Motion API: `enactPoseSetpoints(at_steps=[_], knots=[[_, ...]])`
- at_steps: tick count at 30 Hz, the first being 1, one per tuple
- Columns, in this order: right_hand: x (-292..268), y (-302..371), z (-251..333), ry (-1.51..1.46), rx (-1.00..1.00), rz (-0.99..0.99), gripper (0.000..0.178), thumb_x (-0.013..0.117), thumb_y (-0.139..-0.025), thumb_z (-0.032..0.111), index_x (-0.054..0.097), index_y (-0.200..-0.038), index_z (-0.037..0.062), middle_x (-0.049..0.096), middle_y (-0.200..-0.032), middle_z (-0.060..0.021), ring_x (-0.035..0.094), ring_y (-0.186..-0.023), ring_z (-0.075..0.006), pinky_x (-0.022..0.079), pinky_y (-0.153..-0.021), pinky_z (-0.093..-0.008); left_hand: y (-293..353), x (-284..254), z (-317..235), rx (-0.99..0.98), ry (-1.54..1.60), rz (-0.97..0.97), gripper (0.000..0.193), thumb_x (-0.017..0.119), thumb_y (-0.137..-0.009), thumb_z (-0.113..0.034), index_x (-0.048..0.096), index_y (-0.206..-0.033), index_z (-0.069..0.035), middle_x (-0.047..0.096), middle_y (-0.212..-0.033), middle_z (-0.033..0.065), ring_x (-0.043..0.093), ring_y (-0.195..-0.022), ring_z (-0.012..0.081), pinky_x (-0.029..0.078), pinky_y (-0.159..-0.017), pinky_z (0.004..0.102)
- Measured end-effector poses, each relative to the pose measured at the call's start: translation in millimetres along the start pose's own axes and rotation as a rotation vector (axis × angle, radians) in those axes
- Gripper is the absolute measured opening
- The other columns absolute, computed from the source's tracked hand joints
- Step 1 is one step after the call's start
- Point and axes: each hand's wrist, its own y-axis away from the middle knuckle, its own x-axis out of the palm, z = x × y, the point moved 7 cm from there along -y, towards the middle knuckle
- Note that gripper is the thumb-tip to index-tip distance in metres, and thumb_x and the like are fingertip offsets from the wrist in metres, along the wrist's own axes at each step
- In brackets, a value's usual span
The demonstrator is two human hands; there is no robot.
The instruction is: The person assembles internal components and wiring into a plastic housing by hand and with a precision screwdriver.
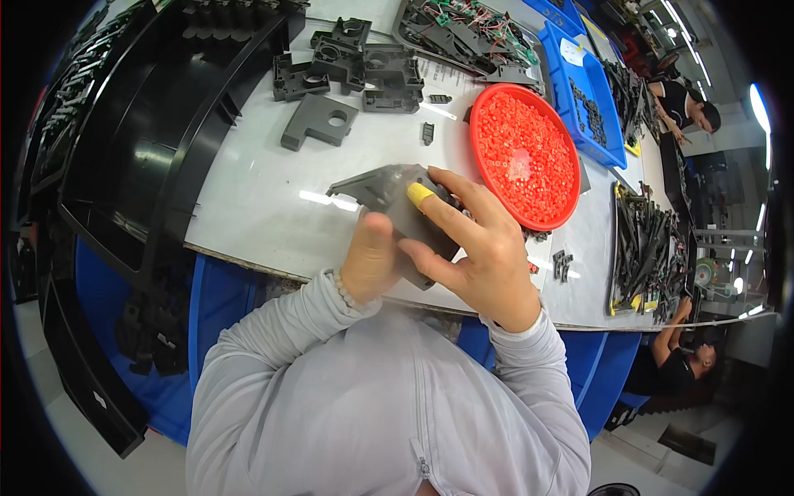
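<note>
Above the table's near edge, a dark grey moulded plastic housing (401,202) is tilted between my two hands. My left hand (368,258) grips it from the lower left, with the thumb showing and the other fingers hidden behind the part. My right hand (484,248) holds its right side, thumb below and fingers across the top; one finger wears a yellow finger cot (419,194). Beyond the hands lies a similar grey housing (321,121) with a round hole, and several more housings (393,78) sit behind it. Two small black clips (428,133) rest nearby.
A red round tray (571,194) full of small red pieces stands right of my hands. Behind it are a blue bin (608,153) and a tray of wired parts (405,37). Large black panels (136,157) lean at left. Two people work at far right.
</note>
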Motion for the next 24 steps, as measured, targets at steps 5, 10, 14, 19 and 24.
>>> enactPoseSetpoints(at_steps=[5, 10, 14, 19, 24], knots=[[-11, 7, 3, -0.108, 0.062, -0.169, 0.099, 0.085, -0.052, 0.035, 0.038, -0.129, -0.0049, 0.050, -0.124, -0.0211, 0.052, -0.106, -0.0347, 0.042, -0.090, -0.0413, -2, 3, -13, -0.066, -0.105, 0.001, 0.101, 0.033, -0.062, -0.085, 0.031, -0.134, -0.014, 0.042, -0.128, 0.0025, 0.042, -0.119, 0.0178, 0.035, -0.103, 0.0374], [-3, 16, -4, -0.061, 0.102, -0.227, 0.097, 0.086, -0.051, 0.032, 0.040, -0.127, -0.0075, 0.051, -0.121, -0.0215, 0.052, -0.107, -0.0356, 0.043, -0.090, -0.0416, -7, 0, -10, -0.026, -0.121, 0.003, 0.097, 0.029, -0.065, -0.084, 0.035, -0.131, -0.012, 0.047, -0.124, 0.0045, 0.045, -0.116, 0.0174, 0.038, -0.100, 0.0352], [-5, 16, -4, -0.078, 0.056, -0.306, 0.089, 0.084, -0.052, 0.035, 0.047, -0.119, -0.0093, 0.056, -0.112, -0.0220, 0.054, -0.104, -0.0367, 0.045, -0.088, -0.0417, -5, -7, -10, 0.001, -0.027, -0.142, 0.097, 0.031, -0.064, -0.084, 0.041, -0.125, -0.009, 0.050, -0.118, 0.0059, 0.050, -0.109, 0.0171, 0.043, -0.093, 0.0329], [-8, 19, -6, -0.089, 0.049, -0.353, 0.086, 0.082, -0.052, 0.040, 0.050, -0.114, -0.0106, 0.058, -0.107, -0.0224, 0.055, -0.102, -0.0376, 0.045, -0.087, -0.0423, -4, -7, -8, -0.062, -0.070, -0.158, 0.098, 0.032, -0.063, -0.086, 0.044, -0.121, -0.007, 0.051, -0.114, 0.0057, 0.051, -0.105, 0.0162, 0.046, -0.089, 0.0309], [-9, 19, -5, -0.074, 0.019, -0.374, 0.086, 0.086, -0.046, 0.035, 0.052, -0.113, -0.0083, 0.059, -0.107, -0.0220, 0.059, -0.096, -0.0340, 0.049, -0.080, -0.0385, -2, -9, -9, -0.053, -0.051, -0.088, 0.094, 0.019, -0.070, -0.084, 0.041, -0.127, -0.012, 0.049, -0.122, 0.0039, 0.047, -0.113, 0.0168, 0.038, -0.099, 0.0354]])
